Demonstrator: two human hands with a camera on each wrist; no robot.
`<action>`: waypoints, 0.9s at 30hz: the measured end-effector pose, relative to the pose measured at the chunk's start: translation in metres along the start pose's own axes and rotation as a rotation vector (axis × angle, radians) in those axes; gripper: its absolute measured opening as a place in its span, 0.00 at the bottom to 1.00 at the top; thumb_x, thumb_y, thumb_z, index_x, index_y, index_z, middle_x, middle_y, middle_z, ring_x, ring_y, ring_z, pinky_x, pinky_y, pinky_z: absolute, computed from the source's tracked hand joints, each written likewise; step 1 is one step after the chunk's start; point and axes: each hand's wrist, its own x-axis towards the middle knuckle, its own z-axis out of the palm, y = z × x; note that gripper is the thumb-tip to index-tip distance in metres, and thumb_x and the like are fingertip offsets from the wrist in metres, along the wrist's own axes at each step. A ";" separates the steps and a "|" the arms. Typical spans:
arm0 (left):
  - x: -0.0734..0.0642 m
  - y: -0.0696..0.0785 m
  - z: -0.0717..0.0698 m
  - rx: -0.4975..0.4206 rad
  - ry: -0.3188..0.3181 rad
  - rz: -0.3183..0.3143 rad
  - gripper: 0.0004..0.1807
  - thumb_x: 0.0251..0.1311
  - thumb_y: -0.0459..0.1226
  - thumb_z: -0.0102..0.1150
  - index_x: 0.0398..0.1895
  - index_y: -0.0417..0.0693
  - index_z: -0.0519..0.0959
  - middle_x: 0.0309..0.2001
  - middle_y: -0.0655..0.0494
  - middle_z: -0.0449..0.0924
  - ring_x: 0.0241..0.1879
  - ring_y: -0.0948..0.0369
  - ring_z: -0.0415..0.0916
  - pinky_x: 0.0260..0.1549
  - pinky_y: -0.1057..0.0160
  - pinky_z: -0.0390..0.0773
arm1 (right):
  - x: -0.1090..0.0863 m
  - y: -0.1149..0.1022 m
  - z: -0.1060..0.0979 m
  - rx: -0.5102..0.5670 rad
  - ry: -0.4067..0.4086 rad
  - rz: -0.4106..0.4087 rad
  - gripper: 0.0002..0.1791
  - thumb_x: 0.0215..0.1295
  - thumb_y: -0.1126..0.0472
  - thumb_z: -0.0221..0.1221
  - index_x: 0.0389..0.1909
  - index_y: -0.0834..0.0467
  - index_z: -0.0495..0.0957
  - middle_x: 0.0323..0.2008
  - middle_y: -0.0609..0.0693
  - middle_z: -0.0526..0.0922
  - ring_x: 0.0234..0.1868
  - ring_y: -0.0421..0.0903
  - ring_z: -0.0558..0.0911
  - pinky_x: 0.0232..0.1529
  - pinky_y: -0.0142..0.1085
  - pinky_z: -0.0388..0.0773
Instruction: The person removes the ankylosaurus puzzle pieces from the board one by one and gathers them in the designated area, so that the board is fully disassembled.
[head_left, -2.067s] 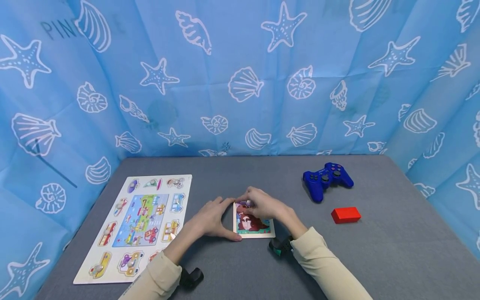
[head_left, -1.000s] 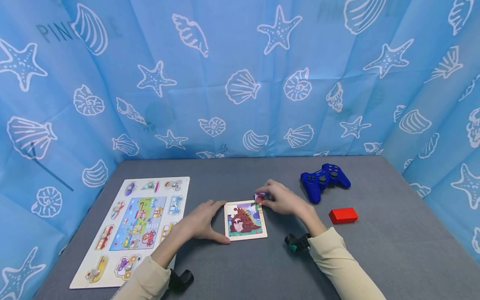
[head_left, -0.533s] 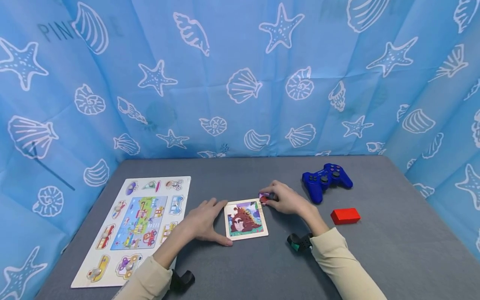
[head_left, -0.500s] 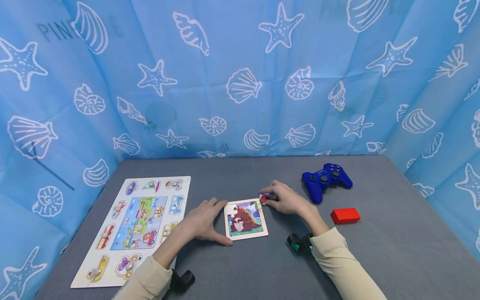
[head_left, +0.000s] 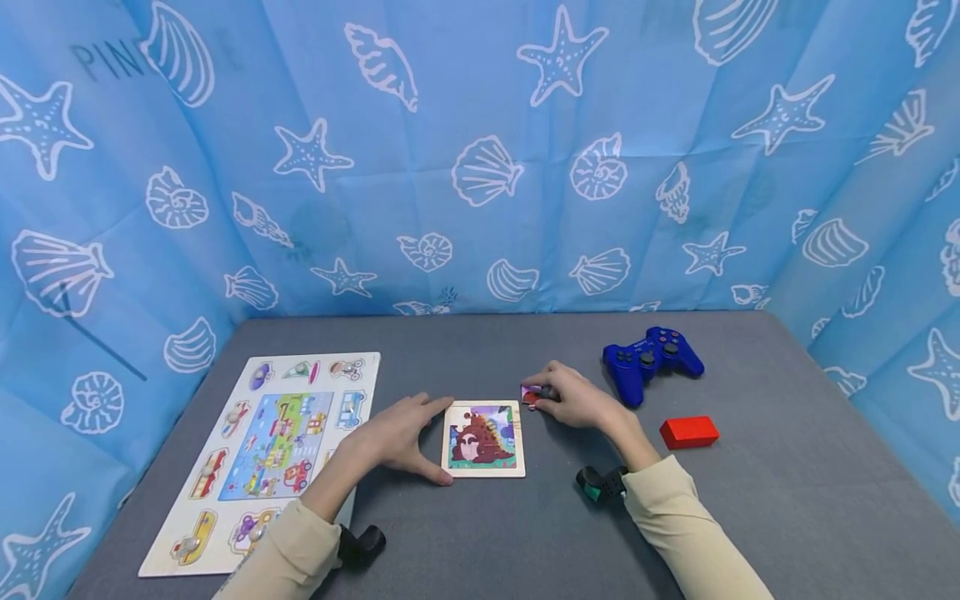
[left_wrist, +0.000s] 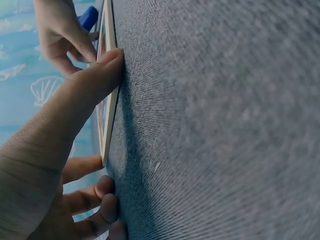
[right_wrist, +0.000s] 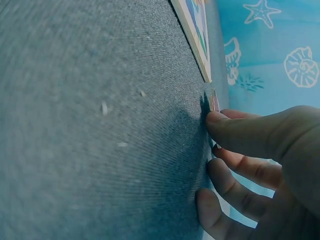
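Note:
A small wooden jigsaw puzzle with a brown dinosaur picture lies flat in the middle of the table, its upper-left part showing a gap. My left hand holds it along the left side, the thumb at the near corner and the index finger at the far one; in the left wrist view the thumb touches the frame's edge. Just right of the frame, my right hand pinches a small purple and red puzzle piece at the tabletop. In the right wrist view, fingers mostly cover that piece.
A large peg puzzle board with vehicle pieces lies on the left, partly under the left forearm. On the right are a blue game controller and a red block. A blue shell-patterned curtain hangs behind the table.
My right hand has lifted away from the puzzle and moved right with the piece, which now sits clear of the frame. The left hand has shifted the puzzle slightly left and straightened it.

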 end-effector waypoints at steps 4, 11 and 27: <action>-0.001 -0.001 0.000 -0.001 -0.005 -0.002 0.63 0.40 0.65 0.79 0.80 0.54 0.60 0.71 0.37 0.68 0.70 0.42 0.69 0.66 0.40 0.70 | 0.001 0.001 0.000 0.005 -0.007 0.006 0.20 0.71 0.66 0.61 0.62 0.62 0.80 0.45 0.57 0.77 0.39 0.45 0.72 0.40 0.37 0.69; -0.001 -0.002 0.001 -0.017 -0.006 0.002 0.63 0.40 0.65 0.78 0.79 0.54 0.59 0.68 0.43 0.70 0.67 0.45 0.70 0.64 0.41 0.71 | 0.003 0.002 0.000 0.001 -0.008 0.015 0.20 0.72 0.65 0.60 0.63 0.61 0.80 0.47 0.57 0.77 0.40 0.45 0.72 0.41 0.38 0.68; 0.000 -0.005 0.005 -0.048 -0.002 -0.002 0.63 0.39 0.65 0.78 0.80 0.56 0.59 0.69 0.46 0.69 0.67 0.47 0.68 0.64 0.41 0.71 | 0.007 -0.001 0.002 -0.034 -0.018 0.061 0.21 0.71 0.65 0.60 0.64 0.61 0.79 0.49 0.57 0.76 0.41 0.46 0.71 0.42 0.40 0.68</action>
